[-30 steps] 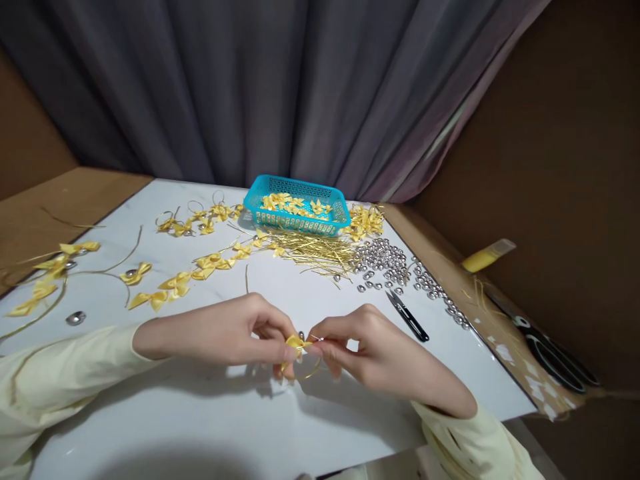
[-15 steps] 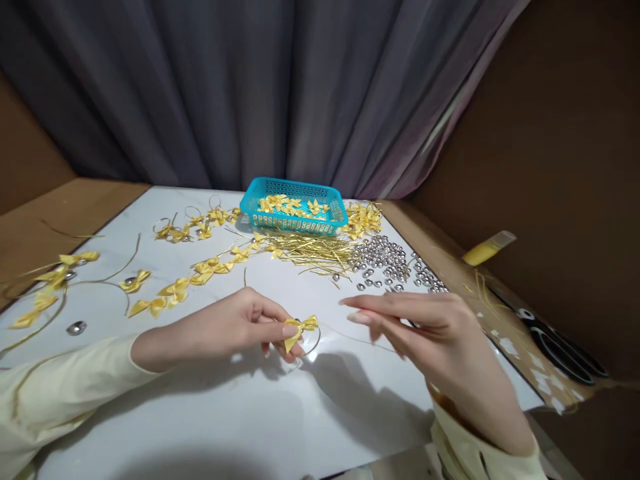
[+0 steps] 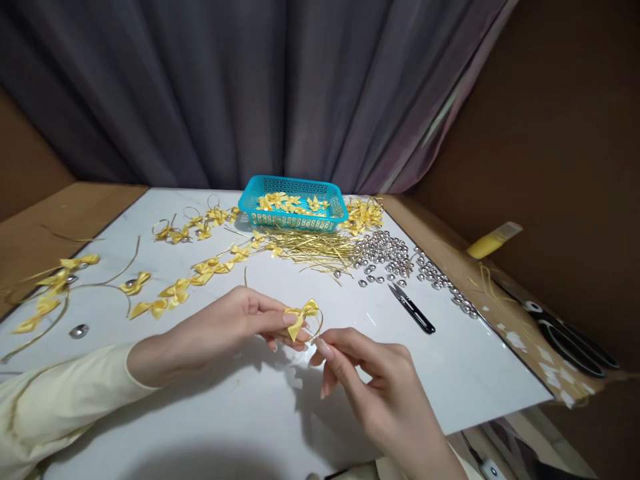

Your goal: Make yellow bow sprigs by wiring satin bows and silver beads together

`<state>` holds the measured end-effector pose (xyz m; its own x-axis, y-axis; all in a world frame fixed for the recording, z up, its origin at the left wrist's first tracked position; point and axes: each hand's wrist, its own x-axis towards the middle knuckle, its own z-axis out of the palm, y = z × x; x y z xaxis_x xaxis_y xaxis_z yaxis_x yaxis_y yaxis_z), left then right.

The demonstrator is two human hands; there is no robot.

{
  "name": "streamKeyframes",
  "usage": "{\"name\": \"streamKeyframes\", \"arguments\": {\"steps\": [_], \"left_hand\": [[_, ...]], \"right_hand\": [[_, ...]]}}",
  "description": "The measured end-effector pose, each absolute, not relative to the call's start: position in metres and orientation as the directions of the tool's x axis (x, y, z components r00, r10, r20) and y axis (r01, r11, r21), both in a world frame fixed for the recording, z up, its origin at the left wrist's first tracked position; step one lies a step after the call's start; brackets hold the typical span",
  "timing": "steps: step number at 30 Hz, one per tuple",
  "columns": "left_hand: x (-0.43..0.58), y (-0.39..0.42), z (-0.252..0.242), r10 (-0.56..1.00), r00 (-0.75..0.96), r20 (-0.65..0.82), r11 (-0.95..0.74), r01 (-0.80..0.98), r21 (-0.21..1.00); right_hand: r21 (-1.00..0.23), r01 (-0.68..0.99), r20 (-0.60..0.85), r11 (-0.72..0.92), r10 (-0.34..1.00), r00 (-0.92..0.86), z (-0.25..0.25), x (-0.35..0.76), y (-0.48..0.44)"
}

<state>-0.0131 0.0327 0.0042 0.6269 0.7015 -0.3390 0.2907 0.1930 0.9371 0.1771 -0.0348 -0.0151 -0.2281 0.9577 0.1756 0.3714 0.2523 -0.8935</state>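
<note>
My left hand (image 3: 250,322) pinches a yellow ribbon bow (image 3: 303,316) between thumb and fingers, above the white board (image 3: 220,413). A thin gold cord (image 3: 321,323) curves in a loop from the bow's right side. The thumb and index finger of my right hand (image 3: 367,370) close on the lower part of this loop, just right of the bow. Beyond my hands lies a pile of gold cords (image 3: 317,248), with silver heart-shaped pieces (image 3: 383,252) to its right. Black thread snips (image 3: 413,309) rest on the board behind my right hand.
A blue basket (image 3: 300,223) holding yellow bows stands at the back, with more bows (image 3: 364,215) beside it. Several bows (image 3: 175,292) form a row at left. Large black scissors (image 3: 573,340) and a yellow tube (image 3: 493,241) lie at the right.
My right hand has moved left and down to the cord loop, uncovering the snips and more silver pieces. The bow in my left hand is turned slightly and a little higher.
</note>
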Motion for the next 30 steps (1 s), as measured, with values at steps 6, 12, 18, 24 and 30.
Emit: {"name": "streamKeyframes", "arguments": {"steps": [6,12,18,24,30], "left_hand": [[-0.016,0.031,0.004,0.722,0.601,-0.343,0.199,0.294,0.935],[-0.015,0.027,0.007,0.739,0.576,-0.35,0.201,0.306,0.93],[-0.013,0.028,0.008,0.745,0.571,-0.346,0.202,0.301,0.932],[-0.013,0.026,0.008,0.771,0.563,-0.297,0.113,0.338,0.934],[-0.016,0.021,0.005,0.822,0.53,-0.208,0.021,0.337,0.941]], "right_hand": [[-0.896,0.384,0.152,0.224,0.966,-0.21,-0.02,0.168,-0.038],[-0.899,0.387,0.126,0.206,0.967,-0.222,-0.021,0.168,-0.037],[-0.896,0.389,0.129,0.215,0.963,-0.236,-0.02,0.169,-0.038],[-0.9,0.384,0.121,0.206,0.965,-0.233,-0.021,0.166,-0.037],[-0.922,0.312,0.152,0.228,0.957,-0.249,-0.023,0.166,-0.036]]}}
